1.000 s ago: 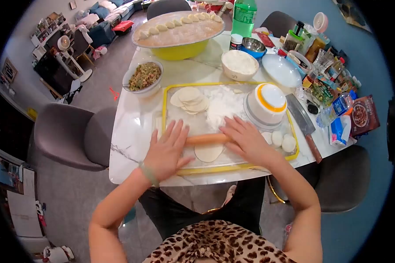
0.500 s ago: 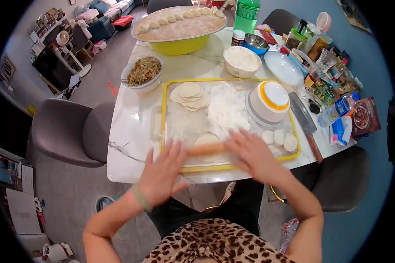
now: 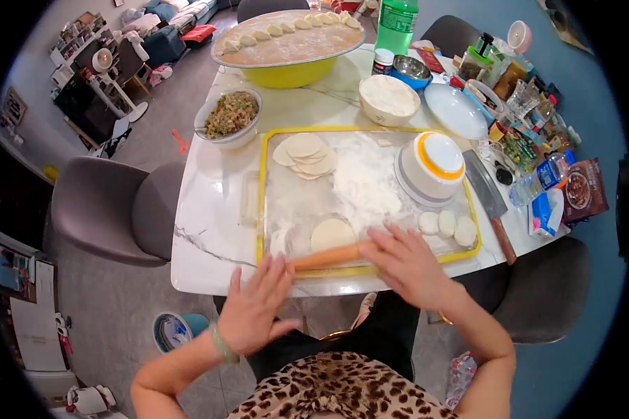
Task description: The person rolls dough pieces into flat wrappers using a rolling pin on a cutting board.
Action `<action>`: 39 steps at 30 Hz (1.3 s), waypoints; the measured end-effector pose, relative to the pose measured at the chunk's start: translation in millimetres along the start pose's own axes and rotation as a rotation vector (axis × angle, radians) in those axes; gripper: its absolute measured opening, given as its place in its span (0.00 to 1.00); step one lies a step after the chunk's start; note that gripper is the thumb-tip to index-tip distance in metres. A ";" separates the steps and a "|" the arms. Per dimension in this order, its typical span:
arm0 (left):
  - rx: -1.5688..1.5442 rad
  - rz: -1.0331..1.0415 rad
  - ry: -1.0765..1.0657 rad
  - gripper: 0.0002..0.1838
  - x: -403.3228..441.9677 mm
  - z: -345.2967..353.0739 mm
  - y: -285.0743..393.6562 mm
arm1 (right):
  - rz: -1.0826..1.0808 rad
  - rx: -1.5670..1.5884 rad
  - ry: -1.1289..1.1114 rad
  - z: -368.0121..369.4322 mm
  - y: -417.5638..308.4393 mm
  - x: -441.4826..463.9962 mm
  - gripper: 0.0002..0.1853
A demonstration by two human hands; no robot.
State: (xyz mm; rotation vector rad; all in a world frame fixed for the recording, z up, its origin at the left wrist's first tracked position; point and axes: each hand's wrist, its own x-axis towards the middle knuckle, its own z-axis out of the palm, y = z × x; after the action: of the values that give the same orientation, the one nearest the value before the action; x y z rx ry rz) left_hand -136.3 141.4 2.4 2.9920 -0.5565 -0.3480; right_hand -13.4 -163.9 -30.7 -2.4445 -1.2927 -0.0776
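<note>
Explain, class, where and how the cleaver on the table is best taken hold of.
Probably by its brown handle, approached from the person's side with the right hand: the handle is the end nearer the person, while the broad blade points away.

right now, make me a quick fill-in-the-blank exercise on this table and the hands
1. The left hand and right hand are at opposite ends of a wooden ____.
2. The floured board has a ____ rim.
3. As the wearer sees it, the large knife lies to the ____ of the board.
4. The wristband is on the ____ wrist.

Missing words: rolling pin; yellow; right; left.
</note>
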 end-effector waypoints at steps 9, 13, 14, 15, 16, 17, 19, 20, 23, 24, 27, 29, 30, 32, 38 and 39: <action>0.028 -0.152 0.373 0.46 76.4 -6.3 -31.9 | -0.107 -0.114 0.275 13.6 28.0 62.5 0.20; 0.003 0.148 0.350 0.47 74.8 -3.9 6.3 | 0.092 -0.122 0.366 -1.1 35.0 50.1 0.19; -0.028 0.189 0.304 0.48 82.3 -0.4 11.6 | 0.092 -0.124 0.366 -3.9 38.2 45.0 0.19; -0.027 0.190 0.309 0.48 91.2 2.9 12.7 | 0.126 -0.073 0.412 -8.0 42.1 39.9 0.18; -0.014 0.222 0.281 0.47 100.7 5.7 12.5 | 0.159 -0.021 0.460 -11.8 44.6 35.6 0.18; -0.001 0.256 0.251 0.47 106.4 7.7 12.0 | 0.158 -0.024 0.465 -14.2 43.8 30.6 0.18; 0.012 0.247 0.238 0.46 108.3 8.9 13.3 | 0.215 0.065 0.478 -18.6 36.3 17.1 0.17; 0.027 0.237 0.225 0.44 108.6 9.0 13.7 | 0.215 0.067 0.485 -21.6 32.6 11.5 0.17; 0.051 0.282 0.305 0.38 99.1 16.1 13.9 | 0.259 0.143 0.475 -26.7 21.3 -3.1 0.17; 0.056 0.285 0.302 0.38 96.9 20.1 13.8 | 0.263 0.162 0.481 -27.2 19.5 -6.3 0.18; 0.053 0.344 0.381 0.29 89.6 33.5 5.3 | 0.265 0.236 0.492 -28.7 15.8 -11.6 0.18; -0.431 0.362 0.474 0.27 83.5 38.9 -4.4 | 0.261 0.290 0.497 -28.5 13.8 -14.0 0.18; -0.425 0.359 0.472 0.27 80.8 28.5 -1.2 | 0.275 0.374 0.513 -27.7 13.0 -15.5 0.18; -1.706 -0.352 0.255 0.22 74.7 -5.8 7.8 | 0.283 0.465 0.526 -26.3 11.4 -18.9 0.19; -1.846 -0.378 0.348 0.21 74.7 -19.5 -19.9 | 0.398 0.764 0.536 -25.8 6.9 -39.5 0.20; -1.824 -0.413 0.388 0.21 77.7 -21.0 -24.2 | 0.396 0.764 0.546 -25.8 6.6 -43.9 0.20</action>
State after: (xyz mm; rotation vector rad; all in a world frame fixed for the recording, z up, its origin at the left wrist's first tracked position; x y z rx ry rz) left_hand -52.3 136.4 3.9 1.2562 0.3494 -0.1124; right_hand -30.2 -210.8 -18.3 -1.7801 -0.4569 -0.1103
